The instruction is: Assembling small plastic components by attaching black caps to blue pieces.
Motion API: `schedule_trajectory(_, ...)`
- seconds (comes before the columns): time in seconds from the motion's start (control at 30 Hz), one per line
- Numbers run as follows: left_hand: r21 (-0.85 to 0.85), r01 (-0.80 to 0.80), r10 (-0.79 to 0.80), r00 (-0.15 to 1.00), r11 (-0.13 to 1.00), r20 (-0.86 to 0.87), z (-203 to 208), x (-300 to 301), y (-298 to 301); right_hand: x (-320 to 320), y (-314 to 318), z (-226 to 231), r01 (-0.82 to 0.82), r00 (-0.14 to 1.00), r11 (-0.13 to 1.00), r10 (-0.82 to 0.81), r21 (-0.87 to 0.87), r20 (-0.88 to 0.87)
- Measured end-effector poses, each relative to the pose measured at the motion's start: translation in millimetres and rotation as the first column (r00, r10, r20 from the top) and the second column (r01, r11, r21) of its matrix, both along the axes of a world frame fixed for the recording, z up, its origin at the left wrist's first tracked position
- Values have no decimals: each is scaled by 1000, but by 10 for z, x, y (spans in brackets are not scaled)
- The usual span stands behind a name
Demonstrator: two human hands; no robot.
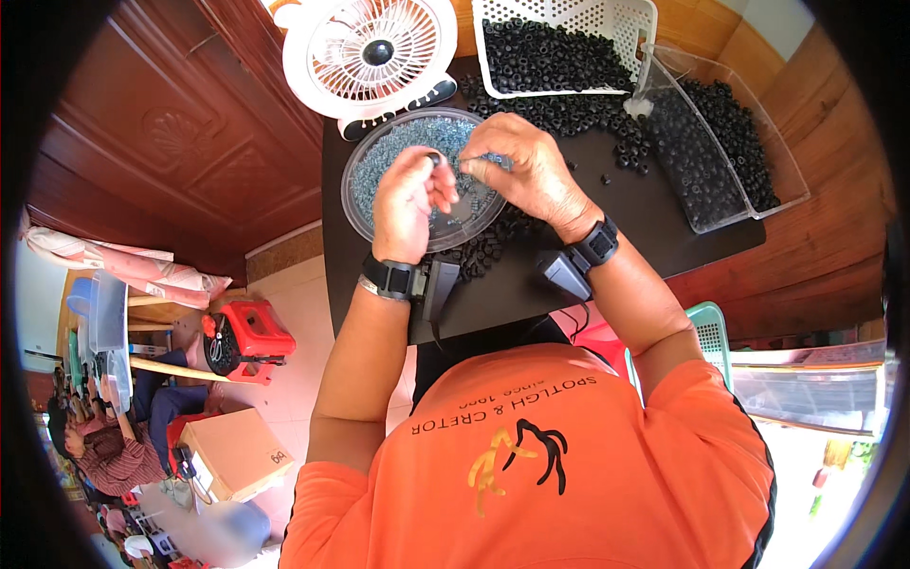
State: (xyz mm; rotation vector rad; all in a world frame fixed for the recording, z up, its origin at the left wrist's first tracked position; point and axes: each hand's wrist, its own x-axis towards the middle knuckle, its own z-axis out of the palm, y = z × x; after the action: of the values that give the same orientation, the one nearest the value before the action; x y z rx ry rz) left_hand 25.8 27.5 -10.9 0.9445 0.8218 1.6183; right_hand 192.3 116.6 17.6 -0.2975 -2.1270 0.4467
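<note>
My left hand (406,209) is above the left part of a round clear tub (353,211), fingers curled. A small black ring-shaped part (434,159) is pinched at its thumb and fingertip. My right hand (526,166) reaches over the tub's right side, thumb and fingers pressed together close to the left hand. Whatever lies in that pinch is too small to make out. Many tiny translucent blue pieces (398,142) fill much of the tub, with a barer patch near its front.
Loose black parts (578,116) lie behind and in front of the tub on the dark table (626,242). A white perforated basket (646,19) and a clear bin (801,185) hold more. A white fan (378,52) stands at the back left. Another person (118,455) sits far left.
</note>
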Motion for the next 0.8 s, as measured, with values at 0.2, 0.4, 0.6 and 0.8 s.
schedule_trajectory(0.2, -32, -192, 193, 981, 981, 21, 24, -167, -14, 44, 12, -101, -30, 990, 994, 45, -106, 136)
schedule_trajectory(0.4, -81, -227, 228, 974, 970, -6, 12, -160, -14, -108, -233, -176, -79, 906, 997, 66, 14, 419)
schedule_trajectory(0.6, -78, -223, 219, 974, 972, -58, 27, -154, -2, -213, -271, -265, -25, 827, 993, -46, 118, 560)
schedule_trajectory(0.8, -99, -189, 184, 981, 977, -65, 32, -146, -3, -218, -139, -278, 98, 916, 991, -52, -95, 397)
